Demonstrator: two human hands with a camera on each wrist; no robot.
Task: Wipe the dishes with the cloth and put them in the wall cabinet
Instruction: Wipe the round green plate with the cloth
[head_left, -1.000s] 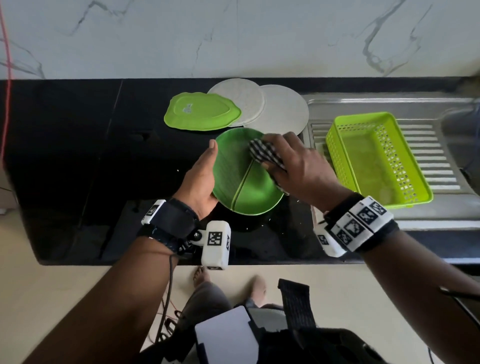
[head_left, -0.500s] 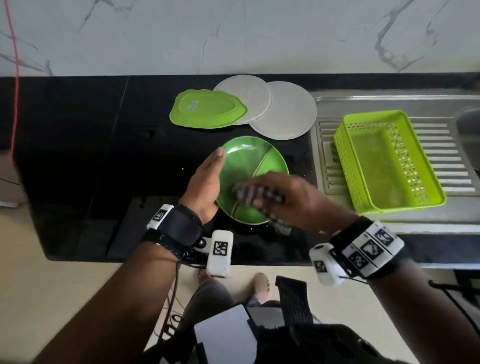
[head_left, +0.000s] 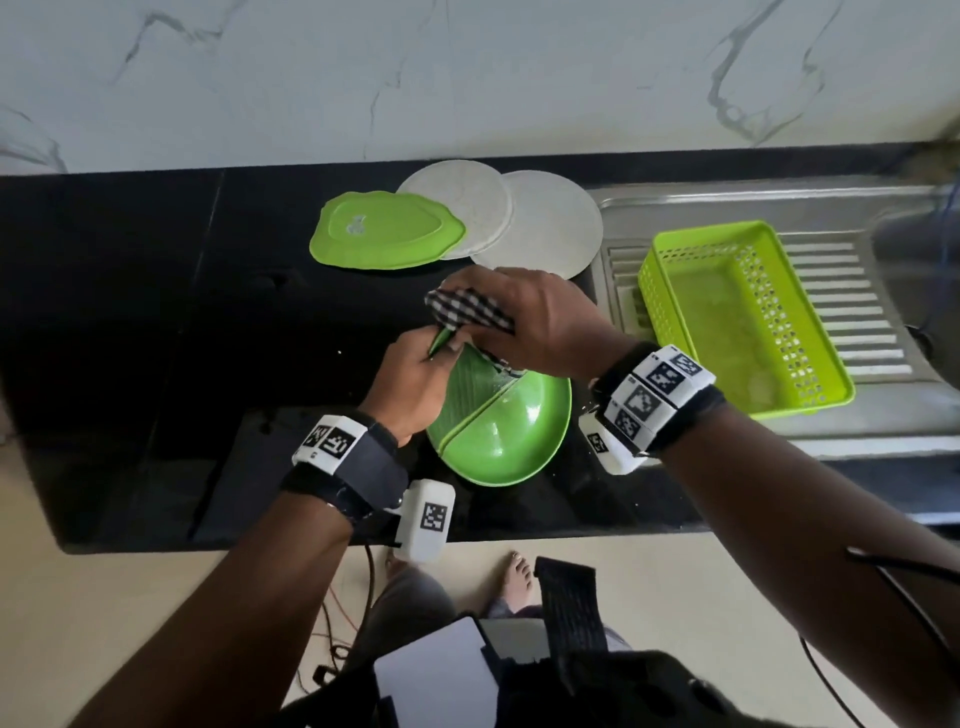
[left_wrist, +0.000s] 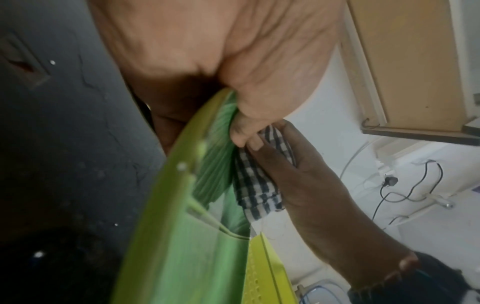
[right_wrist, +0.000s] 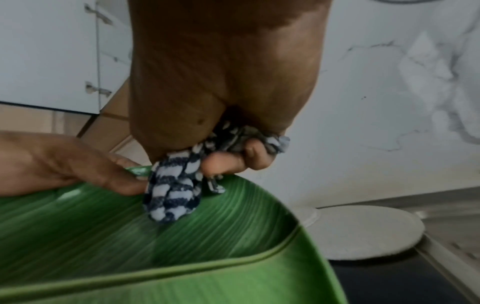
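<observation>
A round green leaf-patterned plate (head_left: 506, 423) (left_wrist: 207, 257) (right_wrist: 182, 246) is held tilted above the black counter (head_left: 156, 322). My left hand (head_left: 415, 379) (left_wrist: 233, 82) grips its far left rim, thumb on the inside. My right hand (head_left: 535, 322) (right_wrist: 223, 92) bunches a black-and-white checked cloth (head_left: 465, 309) (left_wrist: 257, 181) (right_wrist: 176, 195) and presses it on the plate's far part, just beside my left fingers. Further back lie a green leaf-shaped plate (head_left: 384, 236) and two pale round plates (head_left: 467, 202) (head_left: 556, 223) (right_wrist: 363, 232), overlapping.
A lime-green perforated basket (head_left: 743, 317) stands on the steel sink drainboard (head_left: 872, 332) to the right. A marble wall (head_left: 467, 78) backs the counter. A wooden wall cabinet (left_wrist: 410, 61) shows in the left wrist view. The counter's left half is bare black stone.
My right hand has swept the cloth from the plate's near side to its far edge. My left hand has shifted up the rim and curled round it; the plate sits lower in view.
</observation>
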